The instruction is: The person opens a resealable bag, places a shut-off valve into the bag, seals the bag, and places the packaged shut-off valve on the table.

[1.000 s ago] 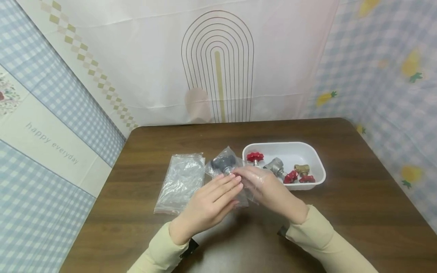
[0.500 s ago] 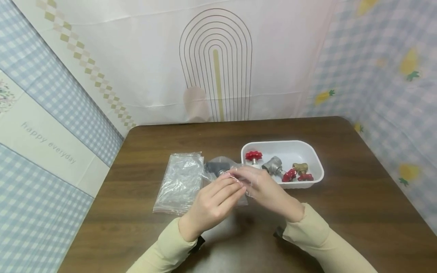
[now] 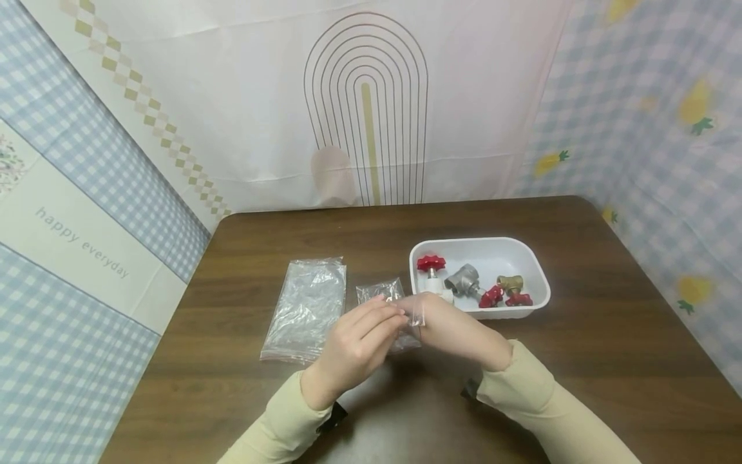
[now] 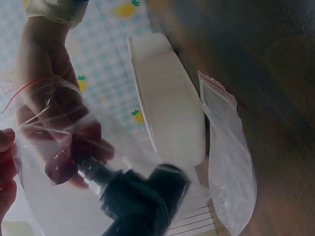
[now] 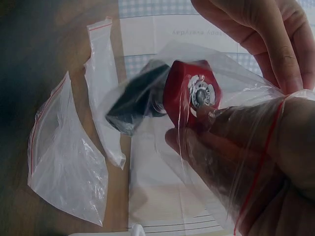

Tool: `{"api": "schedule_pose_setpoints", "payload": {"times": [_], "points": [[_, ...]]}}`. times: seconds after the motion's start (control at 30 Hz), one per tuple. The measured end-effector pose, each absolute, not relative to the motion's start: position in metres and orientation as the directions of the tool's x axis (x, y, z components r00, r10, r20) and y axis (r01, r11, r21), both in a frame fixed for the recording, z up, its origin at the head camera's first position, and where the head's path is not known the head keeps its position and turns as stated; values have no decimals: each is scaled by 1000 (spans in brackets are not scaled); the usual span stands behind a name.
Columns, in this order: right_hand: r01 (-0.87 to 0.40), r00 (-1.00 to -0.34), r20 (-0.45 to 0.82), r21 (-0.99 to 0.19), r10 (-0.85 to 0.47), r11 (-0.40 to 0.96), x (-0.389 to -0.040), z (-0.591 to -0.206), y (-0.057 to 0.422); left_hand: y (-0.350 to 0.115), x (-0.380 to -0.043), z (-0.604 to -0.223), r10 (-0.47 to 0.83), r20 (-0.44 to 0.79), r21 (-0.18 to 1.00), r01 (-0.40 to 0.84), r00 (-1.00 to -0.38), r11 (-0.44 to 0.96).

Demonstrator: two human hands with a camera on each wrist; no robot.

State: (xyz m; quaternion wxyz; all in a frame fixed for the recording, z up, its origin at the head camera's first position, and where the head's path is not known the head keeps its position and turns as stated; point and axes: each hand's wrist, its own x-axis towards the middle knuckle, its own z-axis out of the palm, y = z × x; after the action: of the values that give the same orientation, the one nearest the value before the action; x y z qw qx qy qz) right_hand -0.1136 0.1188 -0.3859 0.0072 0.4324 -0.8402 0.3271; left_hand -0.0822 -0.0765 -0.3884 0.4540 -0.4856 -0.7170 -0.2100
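Observation:
My right hand (image 3: 458,325) reaches inside a clear zip bag (image 5: 256,73) with a red seal line. Its fingers grip the red hexagonal handle (image 5: 194,93) of a valve with a dark body (image 4: 142,196). Next to it, my left hand (image 3: 359,338) pinches the bag near its mouth; fingertips (image 4: 6,162) of that hand show at the left edge of the left wrist view. The valve lies within the bag, dark body toward the far end. In the head view the hands hide the valve.
Flat clear zip bags (image 3: 307,309) lie on the wooden table (image 3: 278,235) at left, with another clear bag (image 3: 379,291) near the hands. At right, a white tray (image 3: 539,290) holds a white valve (image 3: 431,265), a grey metal valve (image 3: 462,280) and a brass valve (image 3: 510,283), all with red handles.
The dark valve, visible beyond my fingers in both earlier head frames, is now hidden behind the hands. My right hand has turned slightly, and the bag's mouth sits around its wrist side.

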Motion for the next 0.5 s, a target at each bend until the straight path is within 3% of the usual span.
{"api": "schedule_pose_setpoints", "payload": {"times": [0.13,0.33,0.5], "points": [[-728,-641,283,-519,-713,449,-111,-384,119,-79,-82,-389,461,872,-57,899,-167,434],[-783,-622,351,-295,-701,547,-103,-373,119,-83,-85,-389,393,876,94,898,-280,430],[-778,-628,431,-312,-648,546,-97,-361,127,-84,-89,-391,339,870,206,889,-357,408]]}}
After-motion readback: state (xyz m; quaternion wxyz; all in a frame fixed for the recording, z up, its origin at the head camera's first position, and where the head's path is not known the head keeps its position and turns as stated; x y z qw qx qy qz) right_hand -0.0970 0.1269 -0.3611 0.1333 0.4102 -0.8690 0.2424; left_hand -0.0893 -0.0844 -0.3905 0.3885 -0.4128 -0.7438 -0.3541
